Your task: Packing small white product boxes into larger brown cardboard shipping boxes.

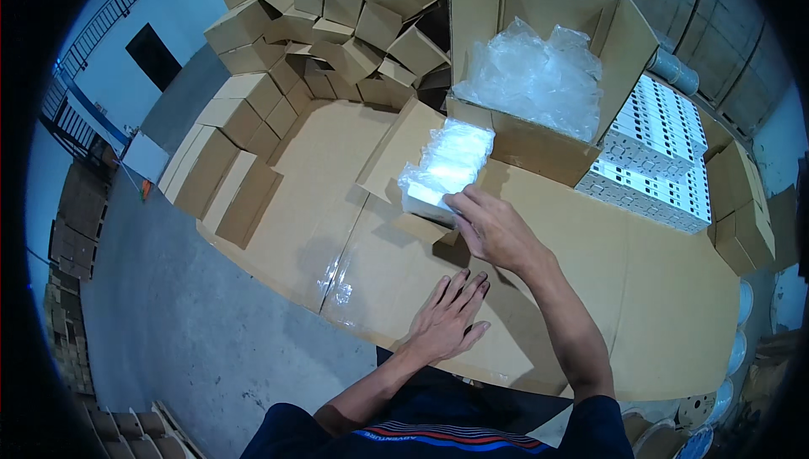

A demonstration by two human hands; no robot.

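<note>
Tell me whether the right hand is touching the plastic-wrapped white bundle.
Touching: in the head view, the right hand's fingertips rest on the near edge of the plastic-wrapped bundle.

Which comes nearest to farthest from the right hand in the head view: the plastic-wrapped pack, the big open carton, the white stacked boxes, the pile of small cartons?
1. Plastic-wrapped pack: right hand touches its near edge.
2. Big open carton: just behind the pack.
3. White stacked boxes: off to the right.
4. Pile of small cartons: far back, left.
</note>
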